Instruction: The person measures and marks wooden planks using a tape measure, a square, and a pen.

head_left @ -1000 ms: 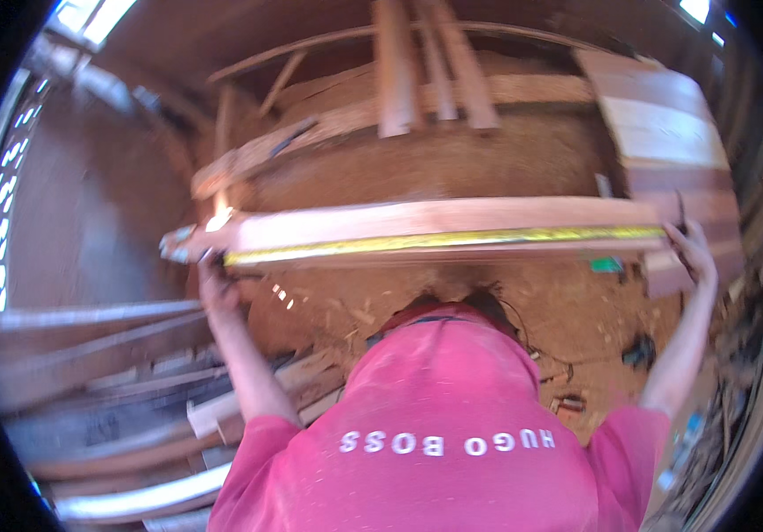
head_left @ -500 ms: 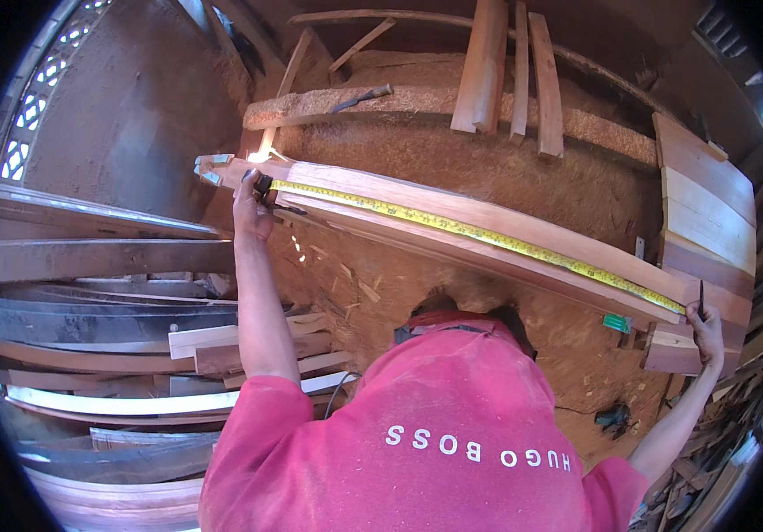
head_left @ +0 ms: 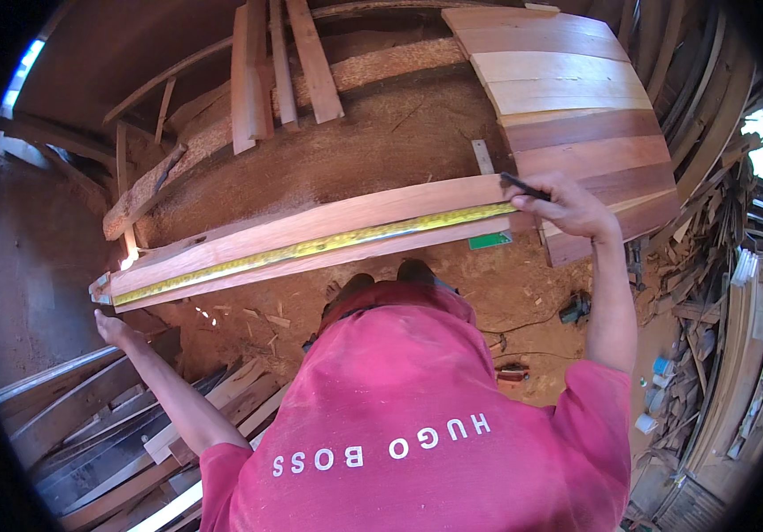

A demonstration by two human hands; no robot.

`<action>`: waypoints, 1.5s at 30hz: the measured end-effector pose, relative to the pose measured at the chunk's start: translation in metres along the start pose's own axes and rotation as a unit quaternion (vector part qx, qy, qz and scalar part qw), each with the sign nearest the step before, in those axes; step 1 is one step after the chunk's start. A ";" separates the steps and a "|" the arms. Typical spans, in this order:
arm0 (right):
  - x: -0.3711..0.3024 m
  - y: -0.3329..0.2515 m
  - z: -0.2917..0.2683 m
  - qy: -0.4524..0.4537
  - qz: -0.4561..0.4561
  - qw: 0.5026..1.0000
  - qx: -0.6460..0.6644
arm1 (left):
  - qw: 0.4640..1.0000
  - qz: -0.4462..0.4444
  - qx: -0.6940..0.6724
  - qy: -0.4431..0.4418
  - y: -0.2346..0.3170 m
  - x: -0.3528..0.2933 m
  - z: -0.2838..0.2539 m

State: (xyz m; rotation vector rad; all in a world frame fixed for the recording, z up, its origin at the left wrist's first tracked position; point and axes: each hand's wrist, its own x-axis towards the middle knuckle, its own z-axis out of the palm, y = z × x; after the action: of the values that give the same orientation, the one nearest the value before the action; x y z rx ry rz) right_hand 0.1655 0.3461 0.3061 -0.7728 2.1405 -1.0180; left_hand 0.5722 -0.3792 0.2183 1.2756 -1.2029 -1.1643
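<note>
A yellow tape measure blade (head_left: 328, 241) lies stretched along a long pale wooden board (head_left: 311, 215), reaching nearly to the board's left end. My right hand (head_left: 568, 207) is closed at the blade's right end, with a slim dark pencil (head_left: 523, 186) sticking out from its fingers. Whether those fingers also pinch the tape is unclear. Just below the board's left end is my left hand (head_left: 121, 331), its fingers partly stretched and nothing visible in it. The tape's case does not show.
A panel of joined boards (head_left: 576, 97) lies beyond the right hand. Several planks (head_left: 253, 80) lean on a rough beam (head_left: 399, 64) at the back. Stacked lumber (head_left: 107, 443) fills the lower left. A dark power tool (head_left: 575, 307) and its cord lie on the dusty ground.
The view has turned, so the board tilts the other way. My left hand has moved off the dark tape case to the board's left end. The pencil stays in my right hand.
</note>
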 end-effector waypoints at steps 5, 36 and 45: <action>0.014 -0.008 -0.002 -0.049 0.002 0.999 -0.016 | 0.866 0.392 0.308 -0.043 0.011 -0.130 0.034; 0.019 0.001 0.000 -0.046 0.009 0.997 0.066 | 0.868 0.311 0.379 -0.080 -0.014 -0.204 0.046; 0.024 0.006 0.002 -0.059 -0.002 0.993 0.098 | 0.844 0.335 0.410 -0.082 -0.010 -0.204 0.041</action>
State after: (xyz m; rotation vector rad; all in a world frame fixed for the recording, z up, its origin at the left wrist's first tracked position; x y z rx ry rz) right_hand 0.1509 0.3308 0.2934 -0.7221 1.9072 -1.1372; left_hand 0.5226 -0.1772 0.2090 1.1592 -2.1867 -0.2079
